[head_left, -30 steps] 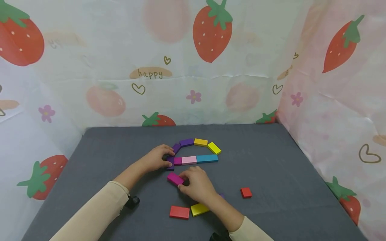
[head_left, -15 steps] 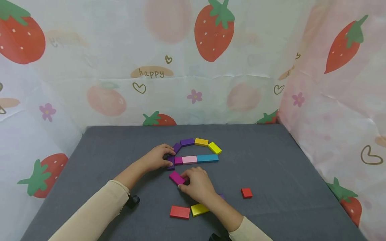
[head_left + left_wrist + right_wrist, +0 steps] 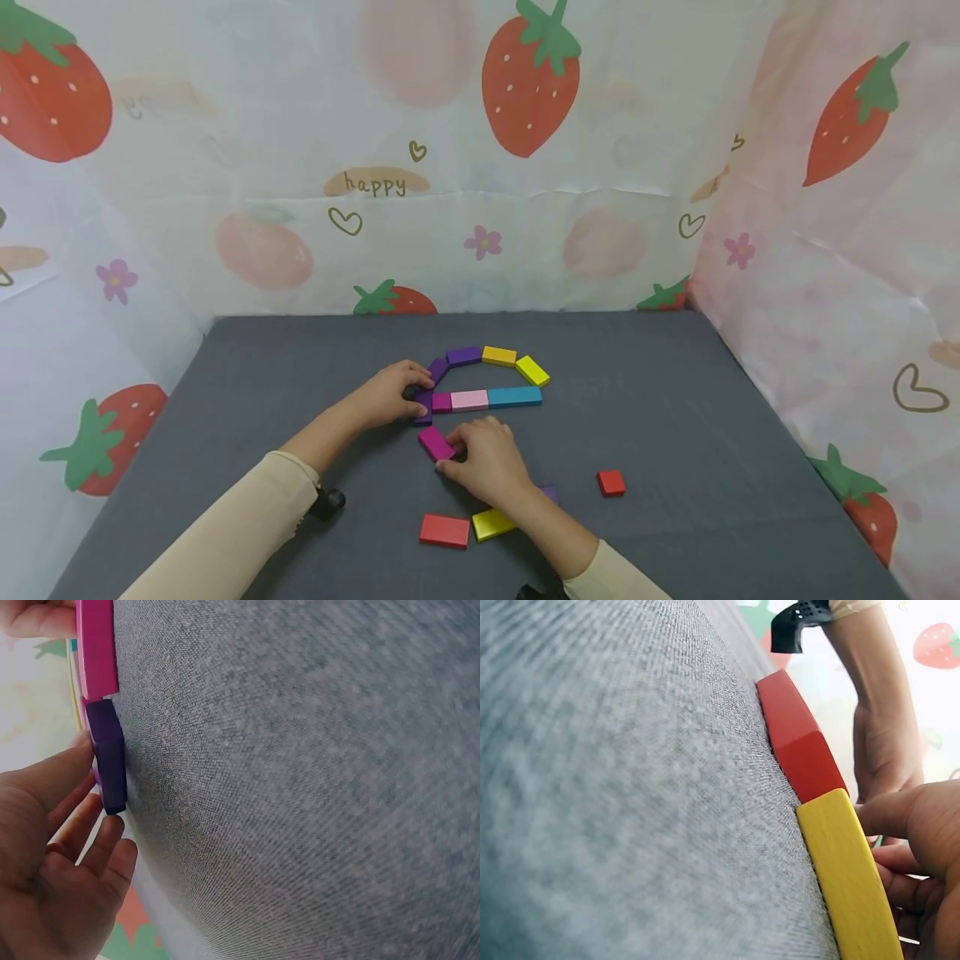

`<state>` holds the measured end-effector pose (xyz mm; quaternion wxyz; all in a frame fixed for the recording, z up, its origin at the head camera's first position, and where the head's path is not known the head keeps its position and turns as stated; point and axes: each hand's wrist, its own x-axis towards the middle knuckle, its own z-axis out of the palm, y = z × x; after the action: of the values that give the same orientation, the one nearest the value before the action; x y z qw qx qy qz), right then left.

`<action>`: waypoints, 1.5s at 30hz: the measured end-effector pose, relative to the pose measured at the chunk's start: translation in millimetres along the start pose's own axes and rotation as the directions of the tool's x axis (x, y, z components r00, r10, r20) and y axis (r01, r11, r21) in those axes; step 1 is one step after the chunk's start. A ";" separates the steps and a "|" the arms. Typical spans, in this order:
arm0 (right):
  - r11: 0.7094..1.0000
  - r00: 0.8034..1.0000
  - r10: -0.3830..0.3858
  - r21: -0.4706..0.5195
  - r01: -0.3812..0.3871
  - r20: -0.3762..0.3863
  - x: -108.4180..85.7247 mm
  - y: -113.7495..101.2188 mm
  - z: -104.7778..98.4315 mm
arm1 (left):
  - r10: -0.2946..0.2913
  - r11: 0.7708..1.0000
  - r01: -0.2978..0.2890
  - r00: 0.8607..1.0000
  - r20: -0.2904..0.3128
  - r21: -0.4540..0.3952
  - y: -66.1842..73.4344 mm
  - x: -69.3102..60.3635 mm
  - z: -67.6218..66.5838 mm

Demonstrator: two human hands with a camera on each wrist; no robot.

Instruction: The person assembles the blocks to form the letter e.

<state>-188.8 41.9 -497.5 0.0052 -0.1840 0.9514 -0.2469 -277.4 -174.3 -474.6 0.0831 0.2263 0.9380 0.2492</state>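
In the head view, a curve of purple, orange and yellow wooden blocks arches over a straight row of magenta, pink and blue blocks. My left hand [image 3: 386, 393] holds the purple block [image 3: 423, 410] at the curve's left end, thumb on its near part and fingers by the neighbouring purple block [image 3: 438, 369]. Below it, my right hand [image 3: 487, 458] pinches a magenta block [image 3: 437, 443] by its right side, between thumb and forefinger. That block lies slanted, its far end close to the purple one. In the left wrist view, the magenta block [image 3: 97, 649] and purple block [image 3: 109, 754] appear end to end.
Nearer the front lie a red block [image 3: 445, 530], a yellow block [image 3: 492, 523] and a purple block [image 3: 550, 493], partly hidden by my right forearm. A small red block [image 3: 611, 482] sits to the right. Strawberry-print cloth [image 3: 525, 275] walls the grey table [image 3: 712, 400].
The magenta block has turned to a steeper slant under my right hand, its far end staying close to the purple block. My left hand has kept its place.
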 end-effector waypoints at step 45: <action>0.998 0.998 0.058 -0.003 -0.058 -0.005 3.1 -8.8 1.3 | 0.025 1.000 -0.025 1.000 0.002 0.001 2.8 -2.7 -1.5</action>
<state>-188.5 33.1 -494.3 0.0096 -0.1556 0.9567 -0.2457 -274.3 -174.0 -471.8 0.0809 0.2384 0.9350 0.2497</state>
